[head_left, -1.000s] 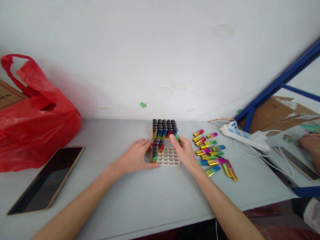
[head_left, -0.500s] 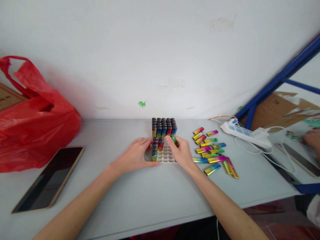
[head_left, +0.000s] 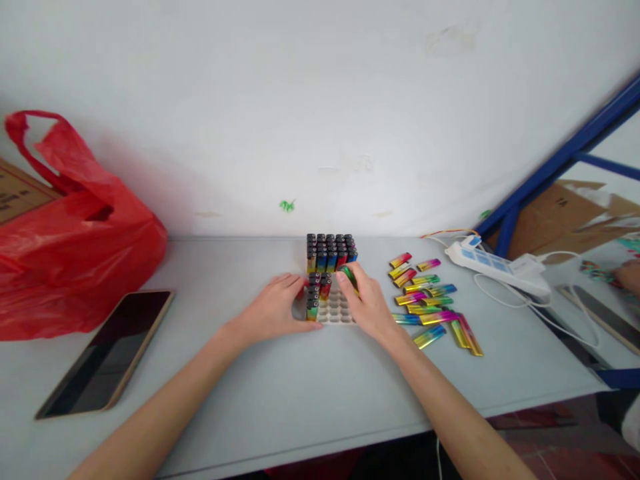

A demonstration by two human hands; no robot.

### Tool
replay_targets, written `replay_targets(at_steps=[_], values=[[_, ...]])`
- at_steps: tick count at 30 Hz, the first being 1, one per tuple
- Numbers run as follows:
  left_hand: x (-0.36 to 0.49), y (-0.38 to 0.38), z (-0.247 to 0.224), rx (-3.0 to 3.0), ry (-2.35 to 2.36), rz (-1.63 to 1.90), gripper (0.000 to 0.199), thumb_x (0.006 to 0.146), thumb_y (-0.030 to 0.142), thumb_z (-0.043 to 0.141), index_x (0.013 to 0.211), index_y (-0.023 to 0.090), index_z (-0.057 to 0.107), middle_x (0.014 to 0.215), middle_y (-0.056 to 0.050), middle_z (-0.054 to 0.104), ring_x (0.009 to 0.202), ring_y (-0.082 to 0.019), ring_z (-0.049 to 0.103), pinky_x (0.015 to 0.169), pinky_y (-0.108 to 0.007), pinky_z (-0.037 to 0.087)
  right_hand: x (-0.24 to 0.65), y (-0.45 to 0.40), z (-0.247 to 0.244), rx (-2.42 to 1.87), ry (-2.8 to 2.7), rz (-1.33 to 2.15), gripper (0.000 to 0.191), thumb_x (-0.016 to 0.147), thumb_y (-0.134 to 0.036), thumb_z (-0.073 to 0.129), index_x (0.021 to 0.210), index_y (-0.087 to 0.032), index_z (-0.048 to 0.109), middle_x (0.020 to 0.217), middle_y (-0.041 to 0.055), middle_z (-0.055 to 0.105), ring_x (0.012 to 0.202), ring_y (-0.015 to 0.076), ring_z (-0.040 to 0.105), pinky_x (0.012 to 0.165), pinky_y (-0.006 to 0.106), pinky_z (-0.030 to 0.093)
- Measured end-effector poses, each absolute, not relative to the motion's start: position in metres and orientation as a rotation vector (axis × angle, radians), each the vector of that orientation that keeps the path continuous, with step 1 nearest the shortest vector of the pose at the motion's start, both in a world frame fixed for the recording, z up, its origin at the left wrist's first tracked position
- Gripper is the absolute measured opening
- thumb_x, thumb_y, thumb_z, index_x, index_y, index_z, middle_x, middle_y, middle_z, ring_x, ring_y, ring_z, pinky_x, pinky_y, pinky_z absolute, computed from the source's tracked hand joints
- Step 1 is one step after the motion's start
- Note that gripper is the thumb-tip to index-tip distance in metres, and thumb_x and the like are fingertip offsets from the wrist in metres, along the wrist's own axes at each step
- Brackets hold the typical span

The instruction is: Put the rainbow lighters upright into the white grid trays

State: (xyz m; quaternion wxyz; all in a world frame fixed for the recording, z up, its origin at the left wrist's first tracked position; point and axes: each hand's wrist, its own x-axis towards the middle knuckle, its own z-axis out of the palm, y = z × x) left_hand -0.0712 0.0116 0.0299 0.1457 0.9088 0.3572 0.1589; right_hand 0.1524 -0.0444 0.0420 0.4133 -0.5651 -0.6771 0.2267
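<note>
My right hand (head_left: 369,303) pinches a shiny green lighter (head_left: 346,271) just over a pale tray (head_left: 336,313) with round-cornered holes. Much of that lighter is hidden by my fingers. Around the tray's left end is my left hand (head_left: 274,308), its thumb along the front edge and its fingertips at the far side, steadying the tray. A column of lighters with black tops (head_left: 313,297) stands upright in the tray's left holes, with a red one (head_left: 325,285) beside it. Behind them rises a dense block of upright lighters (head_left: 332,252), black tops up.
Loose metallic lighter bodies (head_left: 423,300) lie scattered to the right. Beyond them are a white power strip (head_left: 495,267) with cables and a blue metal frame (head_left: 507,230). On the left sit a phone (head_left: 107,357) and a red plastic bag (head_left: 90,247). Another person's hand (head_left: 629,277) shows far right.
The view has shifted slightly. My right hand has turned the green lighter a little, and more of its end shows above my thumb. My left hand keeps its place at the tray.
</note>
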Motion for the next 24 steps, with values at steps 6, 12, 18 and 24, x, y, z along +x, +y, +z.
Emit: replay_targets(at_steps=[6, 12, 18, 24], values=[[-0.071, 0.011, 0.031, 2.616, 1.041, 0.468, 0.063, 0.069, 0.071, 0.081, 0.1, 0.02, 0.061, 0.103, -0.012, 0.07, 0.099, -0.035, 0.067, 0.092, -0.047, 0.052, 0.164, -0.049, 0.054, -1.278, -2.047, 0.21, 0.026, 0.107, -0.039, 0.049, 0.1, -0.019, 0.064, 0.099, 0.0089, 0.064, 0.095, 0.0227, 0.062, 0.086, 0.033, 0.046], [-0.071, 0.012, 0.03, 2.613, 1.033, 0.444, 0.062, 0.071, 0.07, 0.081, 0.102, 0.02, 0.061, 0.104, -0.012, 0.07, 0.101, -0.034, 0.066, 0.094, -0.047, 0.052, 0.164, -0.05, 0.055, -1.249, -2.074, 0.341, 0.024, 0.106, -0.038, 0.054, 0.092, -0.02, 0.063, 0.082, 0.0026, 0.066, 0.073, 0.0169, 0.06, 0.071, 0.028, 0.045], [-0.071, 0.011, 0.03, 2.61, 1.036, 0.453, 0.061, 0.07, 0.07, 0.081, 0.101, 0.021, 0.061, 0.103, -0.011, 0.07, 0.1, -0.033, 0.066, 0.093, -0.046, 0.052, 0.168, -0.046, 0.051, -1.285, -2.212, 0.405, 0.026, 0.107, -0.036, 0.054, 0.089, -0.02, 0.063, 0.076, 0.0011, 0.066, 0.069, 0.017, 0.061, 0.065, 0.029, 0.042], [-0.07, 0.012, 0.031, 2.625, 1.052, 0.428, 0.058, 0.071, 0.07, 0.08, 0.098, 0.022, 0.06, 0.102, -0.011, 0.07, 0.1, -0.034, 0.067, 0.092, -0.046, 0.053, 0.16, -0.042, 0.048, -1.403, -2.298, 0.126, 0.033, 0.102, -0.043, 0.061, 0.082, -0.018, 0.065, 0.079, 0.0063, 0.068, 0.075, 0.0208, 0.062, 0.071, 0.031, 0.043]])
